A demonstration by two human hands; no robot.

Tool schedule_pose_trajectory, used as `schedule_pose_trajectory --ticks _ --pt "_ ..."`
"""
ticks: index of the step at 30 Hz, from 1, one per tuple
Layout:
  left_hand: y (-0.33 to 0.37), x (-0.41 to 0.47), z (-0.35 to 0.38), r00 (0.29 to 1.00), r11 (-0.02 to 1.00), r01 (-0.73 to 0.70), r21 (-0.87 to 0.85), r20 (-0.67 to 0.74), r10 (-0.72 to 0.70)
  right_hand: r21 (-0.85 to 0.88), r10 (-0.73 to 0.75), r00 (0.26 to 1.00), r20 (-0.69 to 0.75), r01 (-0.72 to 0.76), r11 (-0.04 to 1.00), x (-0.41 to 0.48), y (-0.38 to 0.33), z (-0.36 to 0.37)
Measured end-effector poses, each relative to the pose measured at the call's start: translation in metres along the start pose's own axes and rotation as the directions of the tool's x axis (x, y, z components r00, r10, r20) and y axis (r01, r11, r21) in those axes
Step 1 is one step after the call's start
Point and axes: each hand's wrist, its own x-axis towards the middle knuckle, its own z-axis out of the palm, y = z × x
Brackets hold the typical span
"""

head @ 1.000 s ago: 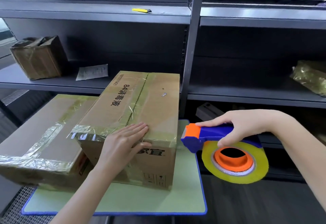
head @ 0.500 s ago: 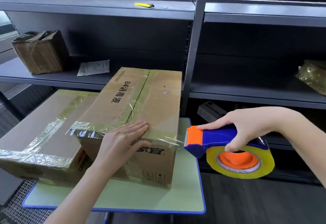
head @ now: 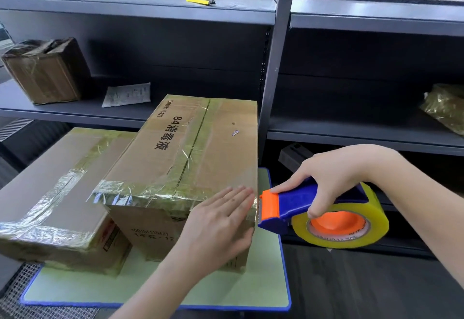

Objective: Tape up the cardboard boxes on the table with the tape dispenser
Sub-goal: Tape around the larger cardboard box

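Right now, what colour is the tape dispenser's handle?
Blue, with an orange front, on the tape dispenser; the head view shows it.

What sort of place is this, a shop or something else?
Probably a stockroom or packing area: dark grey metal shelving holds a taped brown cardboard parcel, and over the green-topped table a blue and orange tape dispenser is held at the corner of a tall brown cardboard box.

Two boxes stand on the desk (head: pixel 267 268), a tall box (head: pixel 195 148) and a flat box (head: pixel 47 188); a third box (head: pixel 45 72) sits upper left. There is one tape dispenser (head: pixel 296 203) and one yellow tool (head: pixel 199 1), possibly a knife.
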Motion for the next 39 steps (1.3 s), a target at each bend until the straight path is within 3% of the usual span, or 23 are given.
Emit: schedule_pose_trajectory --ticks 9,13,18,29,34,39 --pt "-0.004 0.003 0.009 0.99 1.0 0.009 -0.024 -0.143 -0.013 -0.02 0.007 0.997 0.081 -0.006 1.0 0.013 -0.002 -0.015" --pt "-0.004 0.001 0.007 0.986 1.0 0.005 -0.017 -0.165 -0.008 -0.158 0.094 0.987 0.131 -0.073 0.985 0.026 0.004 0.011" --pt "0.006 0.001 0.008 0.998 0.998 0.013 0.062 -0.068 -0.009 0.145 -0.02 1.0 -0.015 0.022 0.989 0.02 0.02 0.008" --pt "0.015 0.004 0.008 0.992 0.996 0.093 0.013 -0.092 -0.091 0.13 0.026 0.997 -0.074 -0.016 0.991 0.021 0.017 0.01" --pt "0.013 0.007 0.014 0.996 0.993 0.071 0.093 -0.065 -0.066 0.187 0.17 0.957 -0.237 -0.126 0.974 0.002 0.024 0.006" --pt "0.015 0.017 0.008 0.997 0.996 0.082 0.044 0.009 -0.083 0.142 0.233 0.811 -0.536 -0.185 0.972 -0.019 0.013 -0.001"
